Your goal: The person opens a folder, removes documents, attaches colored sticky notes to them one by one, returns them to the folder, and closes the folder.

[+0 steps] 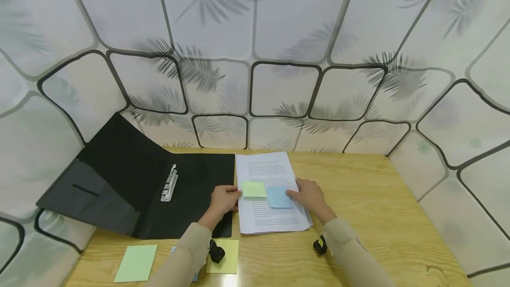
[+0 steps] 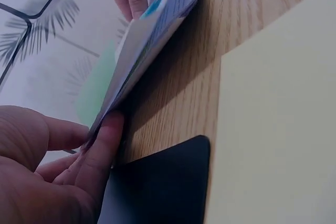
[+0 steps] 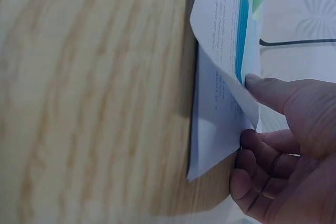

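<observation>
A stack of printed sheets (image 1: 263, 167) lies between the two hands, with a green sticky note (image 1: 253, 189) and a blue sticky note (image 1: 279, 198) side by side across its middle. The left hand (image 1: 223, 200) pinches the stack's left edge between thumb and fingers; in the left wrist view the pinched paper (image 2: 131, 59) is raised from the table. On the opposite edge, the right hand (image 1: 312, 195) grips the sheets, its thumb over the blue note's right side. In the right wrist view an upper sheet (image 3: 223, 30) bows away from those beneath.
An open black folder (image 1: 199, 172) with a metal clip (image 1: 169, 185) lies left of the sheets, its cover leaning on the wall. Along the front are a green pad (image 1: 136, 262), a yellow pad (image 1: 229, 262) and a blue one (image 1: 195, 277), mostly behind the left sleeve.
</observation>
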Available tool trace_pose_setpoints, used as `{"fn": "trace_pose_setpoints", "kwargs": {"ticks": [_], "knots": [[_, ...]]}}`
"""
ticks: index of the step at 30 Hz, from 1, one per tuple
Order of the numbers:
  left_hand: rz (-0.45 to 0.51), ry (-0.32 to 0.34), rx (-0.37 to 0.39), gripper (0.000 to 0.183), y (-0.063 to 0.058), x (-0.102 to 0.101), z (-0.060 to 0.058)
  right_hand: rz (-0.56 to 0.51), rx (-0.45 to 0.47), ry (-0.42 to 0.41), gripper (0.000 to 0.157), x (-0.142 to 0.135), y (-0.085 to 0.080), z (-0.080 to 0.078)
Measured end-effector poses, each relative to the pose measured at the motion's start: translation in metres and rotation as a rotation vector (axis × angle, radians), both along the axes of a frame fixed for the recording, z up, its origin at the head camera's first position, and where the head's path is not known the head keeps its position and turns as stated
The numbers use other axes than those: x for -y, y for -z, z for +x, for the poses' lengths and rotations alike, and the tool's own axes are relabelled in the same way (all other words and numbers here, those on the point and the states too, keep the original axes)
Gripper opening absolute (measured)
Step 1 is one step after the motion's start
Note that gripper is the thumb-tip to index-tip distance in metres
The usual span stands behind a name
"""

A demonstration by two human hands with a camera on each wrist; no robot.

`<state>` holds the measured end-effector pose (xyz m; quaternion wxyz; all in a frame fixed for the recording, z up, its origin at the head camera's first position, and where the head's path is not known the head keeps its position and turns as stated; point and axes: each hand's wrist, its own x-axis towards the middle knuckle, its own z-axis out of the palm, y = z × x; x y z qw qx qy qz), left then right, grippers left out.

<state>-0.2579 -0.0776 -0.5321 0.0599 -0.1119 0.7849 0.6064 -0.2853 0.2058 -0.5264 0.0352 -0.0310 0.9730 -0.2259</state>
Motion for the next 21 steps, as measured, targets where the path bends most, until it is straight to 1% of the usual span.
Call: {"fn": "trace_pose_setpoints", "kwargs": {"ticks": [5, 7, 8, 10, 12, 14, 17, 21], "knots": [[0.043, 0.001, 0.007, 0.034, 0.004, 0.0, -0.002, -0.011, -0.013, -0.008, 0.033, -0.001, -0.001, 0.001], [0.073, -0.002, 0.01, 0.034, 0.006, 0.0, -0.004, -0.025, -0.015, 0.004, 0.033, -0.001, -0.003, 0.002], [0.094, -0.004, 0.011, 0.034, 0.007, 0.001, -0.004, -0.034, -0.013, 0.014, 0.036, -0.001, -0.003, 0.002], [0.116, -0.01, 0.014, 0.034, 0.008, 0.002, -0.005, -0.05, -0.008, 0.031, 0.047, -0.002, -0.006, 0.004], [0.127, -0.013, 0.02, 0.034, 0.009, 0.003, -0.006, -0.063, -0.006, 0.047, 0.059, -0.002, -0.008, 0.005], [0.138, -0.016, 0.034, 0.035, 0.009, 0.004, -0.005, -0.076, 0.008, 0.062, 0.066, -0.002, -0.009, 0.005], [0.155, -0.022, 0.062, 0.037, 0.008, 0.006, -0.006, -0.099, 0.03, 0.087, 0.07, -0.001, -0.01, 0.005], [0.204, -0.023, 0.085, 0.039, 0.009, 0.008, -0.006, -0.108, 0.064, 0.113, 0.074, -0.002, -0.011, 0.005]]}}
